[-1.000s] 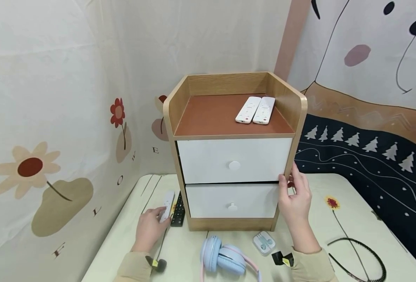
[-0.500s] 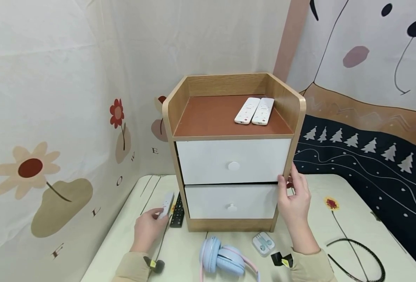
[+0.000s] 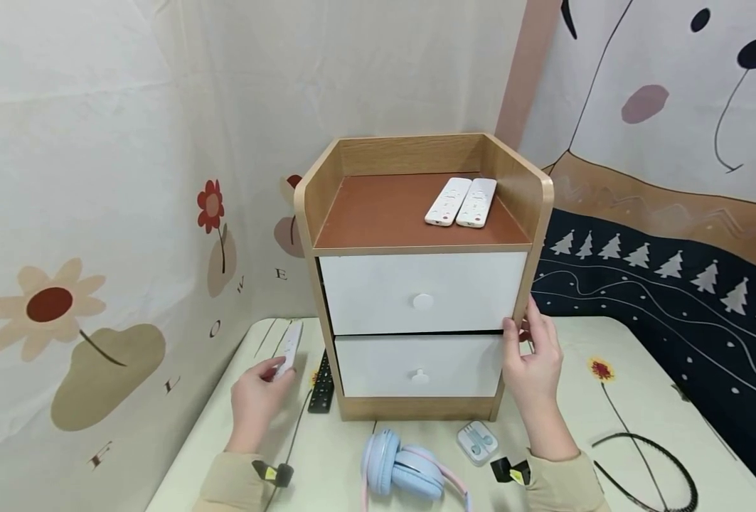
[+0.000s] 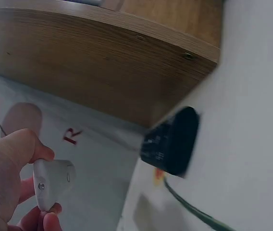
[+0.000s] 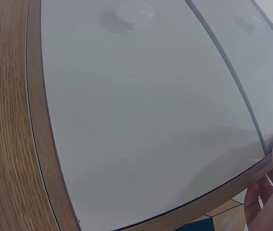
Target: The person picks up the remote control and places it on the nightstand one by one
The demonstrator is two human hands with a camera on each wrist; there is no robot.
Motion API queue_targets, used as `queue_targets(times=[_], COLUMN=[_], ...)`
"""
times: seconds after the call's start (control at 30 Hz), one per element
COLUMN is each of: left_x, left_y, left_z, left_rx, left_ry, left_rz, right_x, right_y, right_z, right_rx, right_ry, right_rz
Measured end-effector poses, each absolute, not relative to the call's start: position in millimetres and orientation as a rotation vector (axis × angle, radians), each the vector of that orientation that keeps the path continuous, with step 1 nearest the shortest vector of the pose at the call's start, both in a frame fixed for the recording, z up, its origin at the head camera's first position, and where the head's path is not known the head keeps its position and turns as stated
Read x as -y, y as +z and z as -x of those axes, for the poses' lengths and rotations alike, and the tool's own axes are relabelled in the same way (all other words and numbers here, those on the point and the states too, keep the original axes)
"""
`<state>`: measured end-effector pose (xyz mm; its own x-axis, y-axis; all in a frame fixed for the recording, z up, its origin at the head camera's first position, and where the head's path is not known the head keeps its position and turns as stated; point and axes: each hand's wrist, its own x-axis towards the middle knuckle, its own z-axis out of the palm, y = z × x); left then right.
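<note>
Left of the cabinet (image 3: 416, 409), the left hand (image 3: 257, 404) pinches the near end of a white remote (image 3: 291, 344), whose long axis points forward; beyond its right, a black remote (image 3: 321, 390); farther, the right hand (image 3: 534, 364) holds the cabinet edge.

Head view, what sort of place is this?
Probably a staged indoor corner: creased, printed drapes hang around a flower-patterned table, and a two-drawer cabinet stands on it.

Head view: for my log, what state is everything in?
Upper flat white drawer, closed
Lower flat white drawer, closed
Two slim white remotes, side by side
Third white remote, in left hand
Slim black remote, lying
Round blue headphones, lying
Square clear case, holding earphones
Thin black hoop, lying
</note>
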<state>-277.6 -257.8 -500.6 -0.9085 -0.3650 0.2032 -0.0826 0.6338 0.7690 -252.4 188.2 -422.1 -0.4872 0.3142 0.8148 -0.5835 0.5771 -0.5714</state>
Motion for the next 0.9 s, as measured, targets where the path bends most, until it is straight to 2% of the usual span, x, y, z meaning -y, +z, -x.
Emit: queue_targets(times=[0.9], left_x=[223.2], left_y=[-345.0], left_z=[263.5], left_rx=[2.113], left_ry=[-1.009], left_rz=[0.017], right_x=[-188.7], right_y=[-424.1], right_z=[256.7], right_rx=[1.748], right_ry=[1.070], right_rz=[-0.212])
